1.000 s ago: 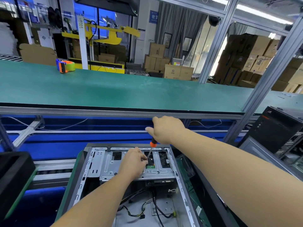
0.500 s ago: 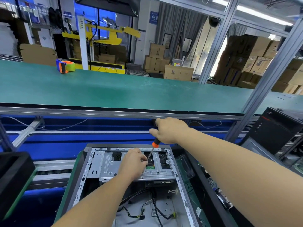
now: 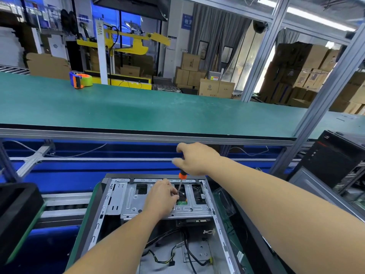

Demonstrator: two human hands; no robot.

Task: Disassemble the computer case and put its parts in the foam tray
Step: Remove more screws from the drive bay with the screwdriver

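compared with half a second ago, little is changed: the right hand (image 3: 197,158) is seen raised very slightly on the screwdriver (image 3: 181,181), and the left hand (image 3: 161,198) has stayed on the drive cage (image 3: 134,196). nearest, loose cables (image 3: 189,252) are seen on the floor of the opened computer case (image 3: 98,224). the left fingers are curled narrowly beside the screwdriver shaft, resting on the cage; whether anything is pinched cannot be told. the black and orange handle is gripped by the right hand, thumb and forefinger spread above it, the shaft tilted down into a cage opening. a black foam tray (image 3: 17,206) lies at the left edge, well apart from the case. beyond, the green shelf (image 3: 158,113) overhangs the hands closely, with a tape dispenser (image 3: 81,79) on it.
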